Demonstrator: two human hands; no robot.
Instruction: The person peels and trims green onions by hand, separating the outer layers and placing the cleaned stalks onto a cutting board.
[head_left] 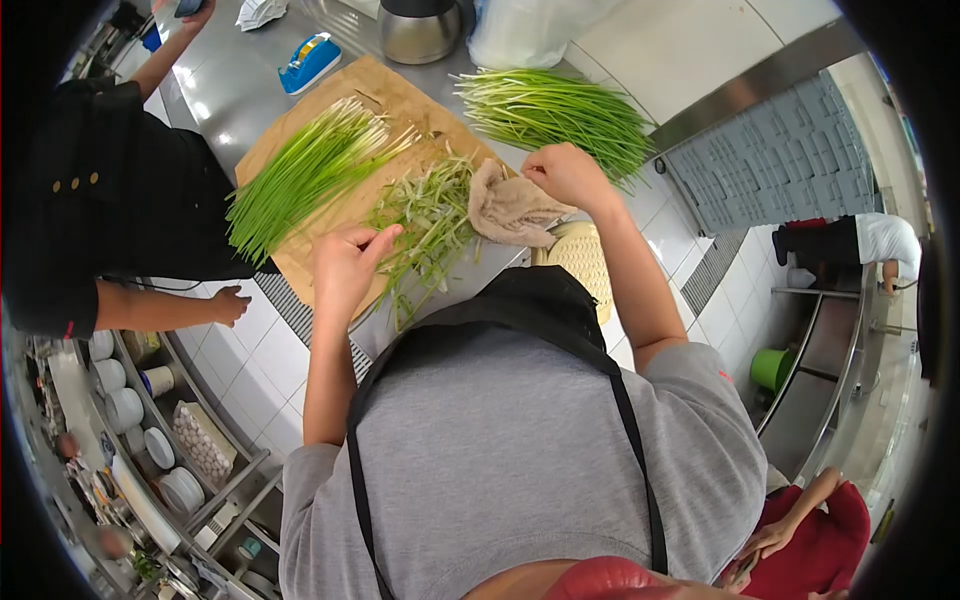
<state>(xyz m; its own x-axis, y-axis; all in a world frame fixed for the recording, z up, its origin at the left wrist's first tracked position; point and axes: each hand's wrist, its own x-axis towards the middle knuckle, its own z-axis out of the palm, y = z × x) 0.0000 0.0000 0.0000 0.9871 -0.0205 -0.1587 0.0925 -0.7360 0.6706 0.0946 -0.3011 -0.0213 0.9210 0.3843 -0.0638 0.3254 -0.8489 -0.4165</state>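
A bunch of green onions lies on a brown paper sheet, its white ends pointing up and to the right. Loose peeled leaves and trimmings are heaped on the paper's near right part. My left hand is just left of that heap, its fingers curled and thumb pressed in; anything inside is too small to make out. My right hand is closed in a pinch beside a crumpled beige cloth; what it pinches is hidden. Another pile of green onions lies beyond this hand.
On the steel counter stand a blue tape dispenser and a metal pot. A person in black stands close on the left. Shelves with white bowls are lower left. Other people are at right and lower right.
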